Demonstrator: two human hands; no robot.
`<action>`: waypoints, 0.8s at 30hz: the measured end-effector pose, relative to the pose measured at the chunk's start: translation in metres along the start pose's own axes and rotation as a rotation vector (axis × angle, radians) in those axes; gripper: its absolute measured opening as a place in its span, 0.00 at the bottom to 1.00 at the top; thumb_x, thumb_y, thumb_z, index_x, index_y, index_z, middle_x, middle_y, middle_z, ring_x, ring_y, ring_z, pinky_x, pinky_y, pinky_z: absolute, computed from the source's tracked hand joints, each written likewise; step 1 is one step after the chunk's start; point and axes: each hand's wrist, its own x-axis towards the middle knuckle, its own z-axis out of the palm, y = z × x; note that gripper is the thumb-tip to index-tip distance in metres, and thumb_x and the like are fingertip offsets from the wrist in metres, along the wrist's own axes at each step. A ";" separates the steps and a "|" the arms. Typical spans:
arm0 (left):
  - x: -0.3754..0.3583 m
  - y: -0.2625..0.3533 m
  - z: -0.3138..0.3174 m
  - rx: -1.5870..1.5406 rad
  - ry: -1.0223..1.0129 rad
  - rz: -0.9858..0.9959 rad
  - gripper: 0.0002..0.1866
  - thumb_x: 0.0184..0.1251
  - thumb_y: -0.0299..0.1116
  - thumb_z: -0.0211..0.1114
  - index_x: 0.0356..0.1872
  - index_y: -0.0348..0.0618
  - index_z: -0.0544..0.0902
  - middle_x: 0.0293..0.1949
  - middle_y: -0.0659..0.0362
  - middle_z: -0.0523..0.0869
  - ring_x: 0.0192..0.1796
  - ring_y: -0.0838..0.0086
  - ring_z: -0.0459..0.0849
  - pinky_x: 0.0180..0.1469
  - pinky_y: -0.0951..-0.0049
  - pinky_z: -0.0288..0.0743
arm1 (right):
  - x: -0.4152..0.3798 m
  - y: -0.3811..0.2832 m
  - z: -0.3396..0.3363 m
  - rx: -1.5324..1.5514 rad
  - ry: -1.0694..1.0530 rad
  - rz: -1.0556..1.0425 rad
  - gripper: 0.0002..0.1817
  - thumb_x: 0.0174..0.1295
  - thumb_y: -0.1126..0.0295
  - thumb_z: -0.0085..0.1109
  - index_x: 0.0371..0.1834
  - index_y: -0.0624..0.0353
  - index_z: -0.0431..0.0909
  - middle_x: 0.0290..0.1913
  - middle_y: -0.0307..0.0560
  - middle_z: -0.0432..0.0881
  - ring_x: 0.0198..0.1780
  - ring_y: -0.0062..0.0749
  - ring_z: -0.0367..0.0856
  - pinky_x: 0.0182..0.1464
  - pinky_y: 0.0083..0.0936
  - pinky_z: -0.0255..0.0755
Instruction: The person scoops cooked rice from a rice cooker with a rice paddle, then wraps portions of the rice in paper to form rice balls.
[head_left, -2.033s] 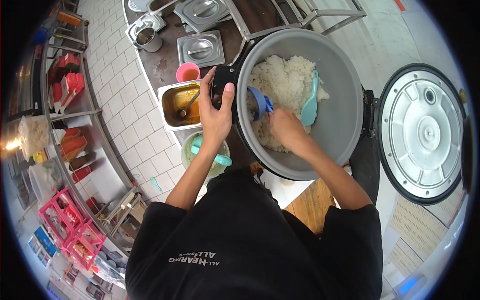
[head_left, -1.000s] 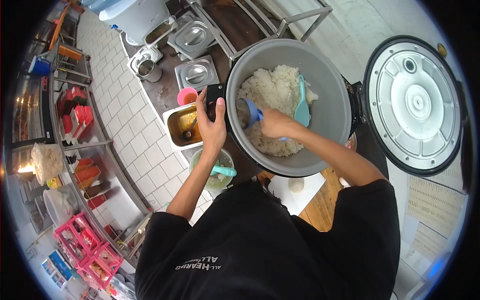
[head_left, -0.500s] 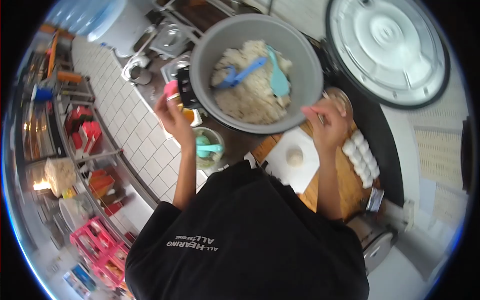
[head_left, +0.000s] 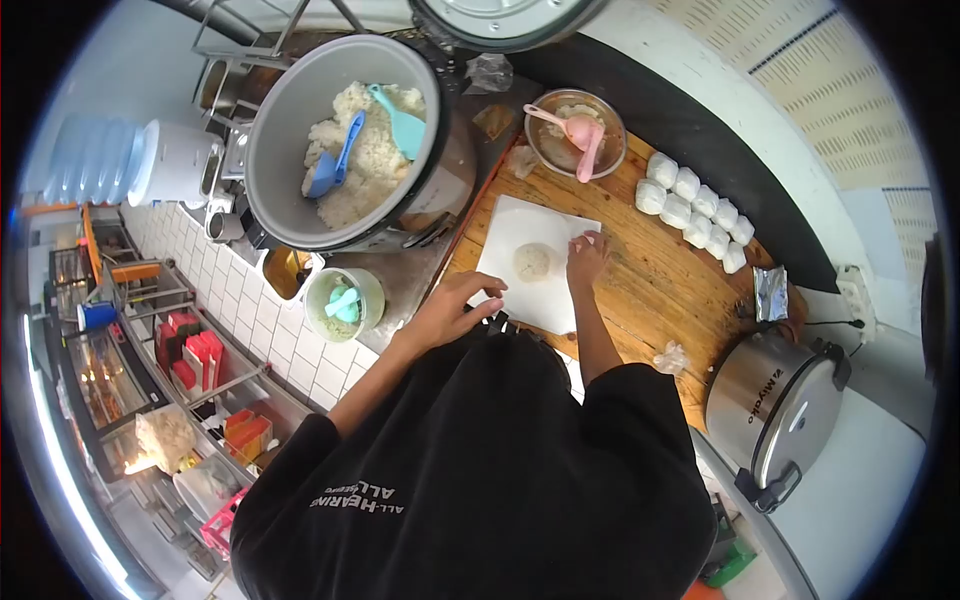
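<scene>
White paper (head_left: 502, 285) lies on the wooden board with a small round mound of rice (head_left: 533, 262) on it. My left hand (head_left: 460, 308) hovers by the sheet's lower left edge, its fingers loosely bent and apart, holding nothing. At the right edge of the paper, my right hand (head_left: 588, 258) has its fingers pinched on the sheet. Up and to the left stands a large cooker pot (head_left: 275, 150) of rice, with a blue paddle (head_left: 348, 150) and a turquoise paddle (head_left: 402, 128) inside.
Behind the board is a metal bowl (head_left: 545, 150) with pink scoops (head_left: 582, 132). Several white wrapped packets (head_left: 697, 210) line the board's right side. A tub (head_left: 368, 300) with a turquoise scoop stands at left, a steel cooker (head_left: 755, 390) at right.
The view has turned toward the board. My left hand has left the side of the pot, my right hand has left the area by its rim, and both are now down at the paper.
</scene>
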 end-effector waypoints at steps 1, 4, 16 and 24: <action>0.008 0.002 0.009 0.015 -0.068 -0.016 0.12 0.69 0.37 0.66 0.46 0.40 0.82 0.42 0.53 0.87 0.46 0.61 0.85 0.52 0.63 0.76 | -0.002 0.001 -0.004 0.002 0.004 0.010 0.03 0.52 0.68 0.70 0.30 0.50 0.86 0.52 0.38 0.77 0.61 0.45 0.71 0.65 0.48 0.63; 0.037 -0.015 0.035 0.055 -0.186 -0.010 0.13 0.69 0.38 0.66 0.47 0.39 0.82 0.42 0.52 0.87 0.47 0.61 0.85 0.52 0.64 0.76 | 0.001 -0.002 -0.015 0.151 0.023 -0.004 0.03 0.49 0.71 0.70 0.25 0.51 0.84 0.53 0.39 0.77 0.61 0.46 0.70 0.64 0.48 0.63; 0.205 -0.180 0.108 0.309 -0.760 -0.076 0.20 0.46 0.34 0.76 0.44 0.44 0.82 0.45 0.51 0.86 0.50 0.58 0.85 0.50 0.58 0.76 | 0.016 0.011 -0.025 0.772 -0.416 0.140 0.37 0.39 0.72 0.80 0.55 0.54 0.69 0.51 0.54 0.77 0.51 0.52 0.79 0.50 0.38 0.75; 0.171 -0.248 0.065 0.578 -0.404 -0.482 0.26 0.56 0.39 0.75 0.56 0.40 0.82 0.46 0.55 0.87 0.48 0.63 0.85 0.53 0.64 0.77 | 0.036 0.056 -0.007 0.328 -0.354 0.118 0.27 0.56 0.48 0.70 0.34 0.69 0.83 0.25 0.51 0.82 0.33 0.40 0.85 0.39 0.38 0.76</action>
